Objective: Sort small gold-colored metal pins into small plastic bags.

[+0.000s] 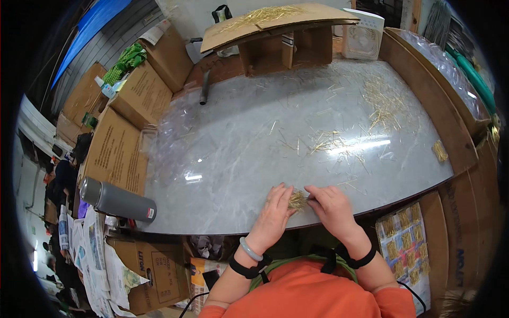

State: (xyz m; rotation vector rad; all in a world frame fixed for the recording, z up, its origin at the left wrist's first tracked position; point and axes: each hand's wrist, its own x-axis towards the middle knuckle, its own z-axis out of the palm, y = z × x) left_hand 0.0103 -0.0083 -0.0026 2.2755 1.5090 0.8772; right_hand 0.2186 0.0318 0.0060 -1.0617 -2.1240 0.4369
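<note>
A small bundle of thin gold-coloured wire pieces is at the table's near edge, between my two hands. My left hand closes on its left side, fingers pointing away from me and thumb along the near side. On the other side, my right hand has its fingers bent, with thumb and fingertips against the bundle's right end. Loose gold wire pieces lie scattered beyond my hands, and a denser spread of them is farther right.
Cardboard walls border the grey marbled table. A grey bottle lies at its left corner. A dark tube, a cardboard shelf and a white fan stand behind. Another bundle sits right; a sheet of bundles is below.
</note>
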